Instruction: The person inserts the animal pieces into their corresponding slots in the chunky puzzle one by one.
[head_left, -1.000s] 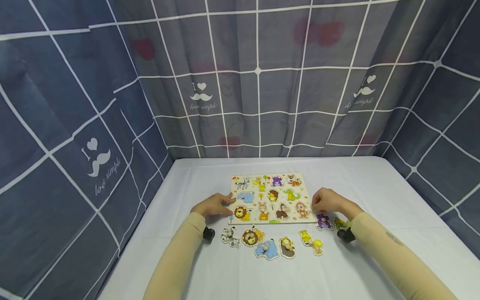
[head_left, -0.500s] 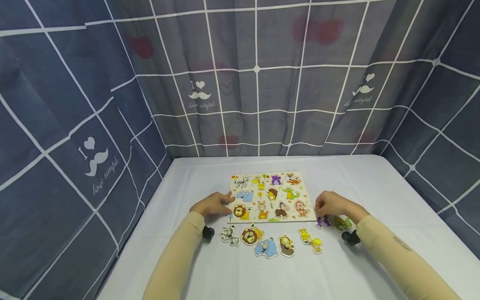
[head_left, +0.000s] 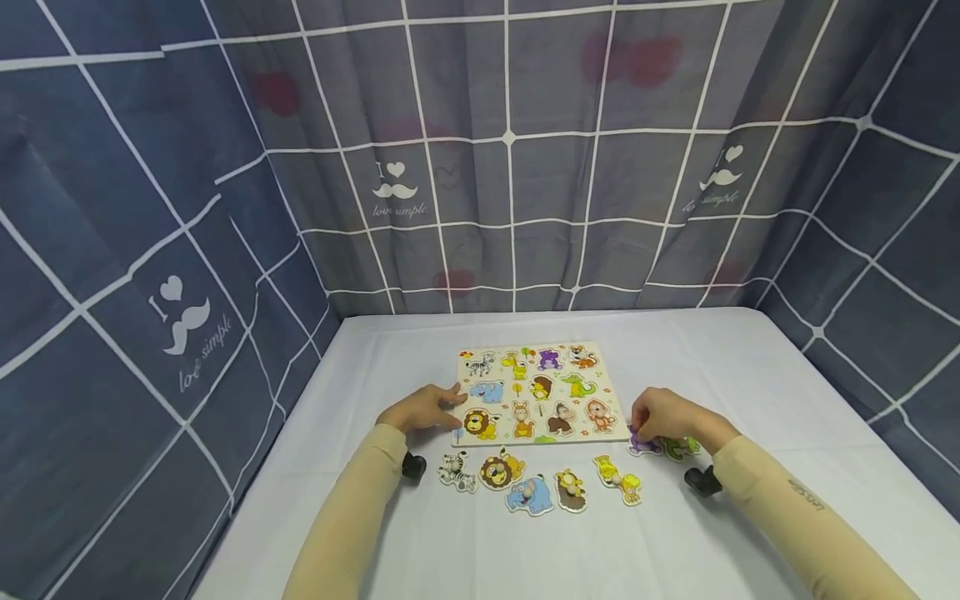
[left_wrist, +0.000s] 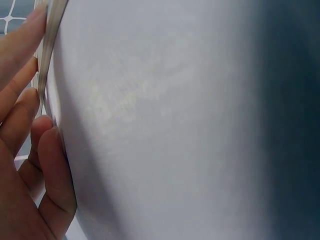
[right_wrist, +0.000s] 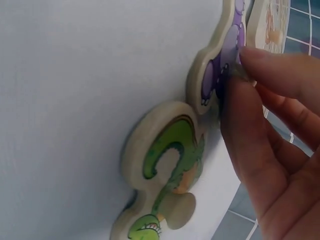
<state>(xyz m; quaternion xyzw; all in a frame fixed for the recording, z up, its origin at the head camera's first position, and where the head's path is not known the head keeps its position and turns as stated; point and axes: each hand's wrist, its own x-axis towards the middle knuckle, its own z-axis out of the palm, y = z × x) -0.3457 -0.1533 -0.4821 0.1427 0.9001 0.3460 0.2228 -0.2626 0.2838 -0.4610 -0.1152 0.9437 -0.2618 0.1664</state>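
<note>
A wooden animal puzzle board (head_left: 517, 427) lies on the white table. At its left edge, the fingertips of my left hand (head_left: 422, 407) touch the side; in the left wrist view that hand (left_wrist: 30, 145) has its fingers extended along the board's edge (left_wrist: 49, 47). By the front right corner, my right hand (head_left: 670, 414) is over a purple hippo puzzle piece (head_left: 643, 445). The right wrist view has the thumb and forefinger of the hand (right_wrist: 270, 125) pinching the knob on the hippo piece (right_wrist: 216, 75), partly hidden. Touching or close beside it lies a crocodile piece (right_wrist: 175, 145).
In front of the board lie loose knobbed pieces: a zebra (head_left: 457, 472), a lion (head_left: 501, 471), a blue elephant (head_left: 530, 496), a hedgehog (head_left: 572, 491) and a giraffe (head_left: 618, 479). Grid-patterned curtains (head_left: 480, 200) hang behind and beside the table.
My right hand has moved from the board's right edge slightly right and toward me, down onto the purple hippo piece. The left hand stays at the board's left edge.
</note>
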